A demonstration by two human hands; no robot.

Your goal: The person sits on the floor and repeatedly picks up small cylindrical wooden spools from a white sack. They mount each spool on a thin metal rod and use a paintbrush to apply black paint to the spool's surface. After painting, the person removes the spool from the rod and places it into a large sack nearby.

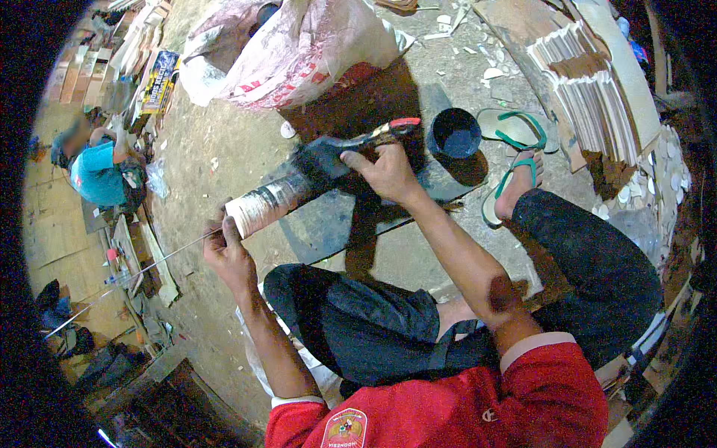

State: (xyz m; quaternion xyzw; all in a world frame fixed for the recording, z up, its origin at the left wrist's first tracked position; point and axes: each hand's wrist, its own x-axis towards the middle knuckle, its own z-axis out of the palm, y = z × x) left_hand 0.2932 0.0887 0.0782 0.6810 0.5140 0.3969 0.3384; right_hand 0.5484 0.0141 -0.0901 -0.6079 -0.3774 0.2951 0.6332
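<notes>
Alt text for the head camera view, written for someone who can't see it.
The right hand holds a dark brush at the blackened end of a pale cylinder; the left hand grips the other end, where a thin rod sticks out. A dark bowl stands at right, a large sack ahead, another person far left.

The person's left fingers (232,228) hold the white end of a roll (260,211), with a thin rod (160,261) running out to their left. The right fingers (358,162) grip a brush (328,154), its black bristles at the roll's darkened far end. Just right of these fingers stands a black cup (457,123); beyond them lies a sack (314,52).
</notes>
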